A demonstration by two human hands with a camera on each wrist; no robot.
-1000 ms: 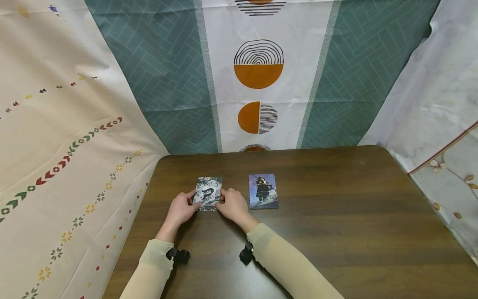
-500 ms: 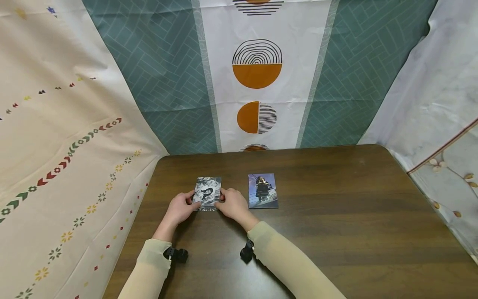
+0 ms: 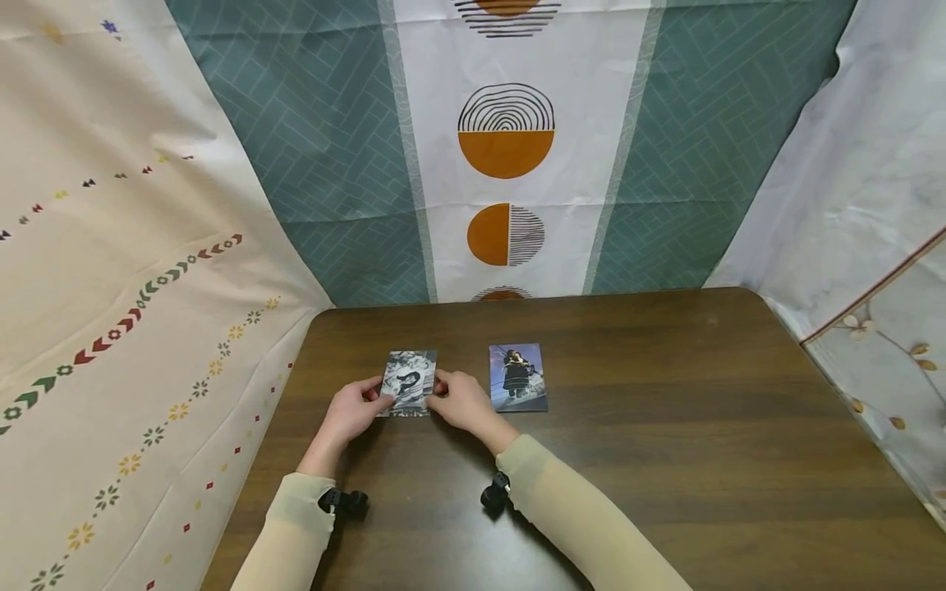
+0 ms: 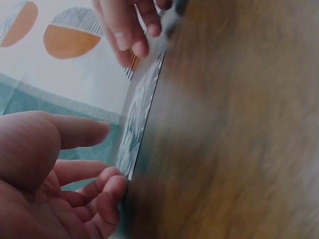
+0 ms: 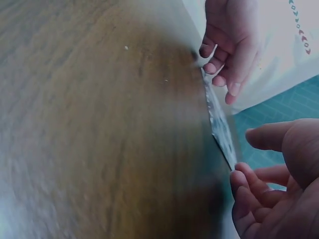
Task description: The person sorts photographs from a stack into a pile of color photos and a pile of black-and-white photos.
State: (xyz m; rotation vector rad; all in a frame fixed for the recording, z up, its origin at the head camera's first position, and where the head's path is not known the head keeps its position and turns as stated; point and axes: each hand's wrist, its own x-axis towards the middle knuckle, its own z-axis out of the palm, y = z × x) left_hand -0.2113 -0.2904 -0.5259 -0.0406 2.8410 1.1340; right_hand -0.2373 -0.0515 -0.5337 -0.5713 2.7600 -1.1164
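Note:
A black-and-white photo card (image 3: pixel 409 379) lies on the table toward its far left, with a ragged, silvery strip along its near edge. At the card's left side my left hand (image 3: pixel 358 408) touches the edge with its fingertips. My right hand (image 3: pixel 464 400) does the same at the right side. Both wrist views show the thumbs raised off the card, with the other fingers loosely bent at its edges. In the left wrist view the card (image 4: pixel 137 122) appears thin and nearly edge-on. To the right of my right hand lies a colour photo card (image 3: pixel 517 377) with a dark-clothed figure on it.
The brown wooden table (image 3: pixel 665 460) stretches far to the right. A green and white patterned cloth (image 3: pixel 340 164) hangs behind it. Cream cloth (image 3: pixel 148 328) borders the left, and white cloth (image 3: pixel 872 205) the right.
The head view has shifted slightly. Both hands stay at the sides of the black-and-white photo card, and the colour card lies where it was.

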